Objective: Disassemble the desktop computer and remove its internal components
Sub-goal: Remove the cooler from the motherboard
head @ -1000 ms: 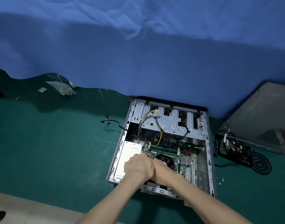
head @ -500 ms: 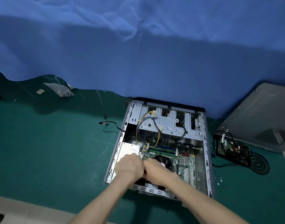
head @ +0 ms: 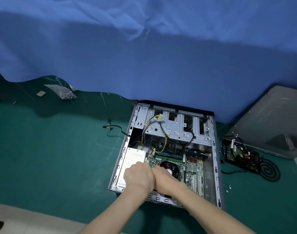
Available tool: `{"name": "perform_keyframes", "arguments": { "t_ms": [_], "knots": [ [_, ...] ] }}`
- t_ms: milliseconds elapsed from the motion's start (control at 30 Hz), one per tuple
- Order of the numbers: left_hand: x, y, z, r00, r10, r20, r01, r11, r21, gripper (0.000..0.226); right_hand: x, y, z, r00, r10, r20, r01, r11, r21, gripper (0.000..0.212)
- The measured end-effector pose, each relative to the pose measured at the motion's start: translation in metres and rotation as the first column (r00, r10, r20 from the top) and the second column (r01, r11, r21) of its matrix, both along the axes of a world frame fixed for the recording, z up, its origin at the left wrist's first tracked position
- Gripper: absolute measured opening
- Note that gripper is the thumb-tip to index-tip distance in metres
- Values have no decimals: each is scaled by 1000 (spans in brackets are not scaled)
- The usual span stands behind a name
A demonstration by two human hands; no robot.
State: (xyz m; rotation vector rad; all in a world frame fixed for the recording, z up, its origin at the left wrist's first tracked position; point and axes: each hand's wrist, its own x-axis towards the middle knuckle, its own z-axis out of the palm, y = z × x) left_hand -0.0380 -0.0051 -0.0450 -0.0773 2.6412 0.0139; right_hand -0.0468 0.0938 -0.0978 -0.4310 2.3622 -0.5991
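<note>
Head view: steel computer case (head: 215,149) lies open on the green mat (head: 60,157); grey side panel (head: 269,119) off at 2 o'clock, a cabled black part (head: 240,152) out at 3. Green motherboard (head: 191,168) and boxy white power supply (head: 132,157) sit inside. Over them the left hand (head: 138,176) and right hand (head: 164,179) meet; their grip is hidden, so I cannot tell.

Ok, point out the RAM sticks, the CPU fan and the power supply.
RAM sticks (head: 168,154): head view, middle of the green and blue strips.
CPU fan (head: 168,165): head view, dark blades above the hub.
power supply (head: 133,157): head view, bare pale top face.
</note>
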Motion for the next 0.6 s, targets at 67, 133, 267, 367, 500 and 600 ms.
{"name": "perform_keyframes", "arguments": {
  "t_ms": [67, 133, 267, 367, 500, 600],
  "knots": [
    [8, -7, 3, 961, -240, -135, 234, 970, -62, 32, -8, 0, 3, 998, -9, 65, 12, 999, -37, 25],
    [12, -11, -3, 891, -413, -186, 409, 910, -63, 37, -16, 1, 7, 995, 17, 98, -13, 999, -48, 15],
    [0, -7, -1, 977, -193, -94, 191, 981, -27, 24, -8, 2, 8, 998, -49, 29, 51, 996, -74, 21],
    [-9, -10, 1, 993, 110, 47, -112, 993, 46, 23, 1, -1, 7, 996, -44, -82, 39, 997, -63, 11],
    [1, -7, 5, 998, 45, 47, -46, 999, 23, 24, 2, -1, 2, 1000, 5, -14, -6, 998, -60, 31],
    [10, -7, 2, 938, -307, -160, 303, 952, -53, 23, -9, 6, 5, 998, -22, 59, 29, 993, -118, 16]
  ]
}}
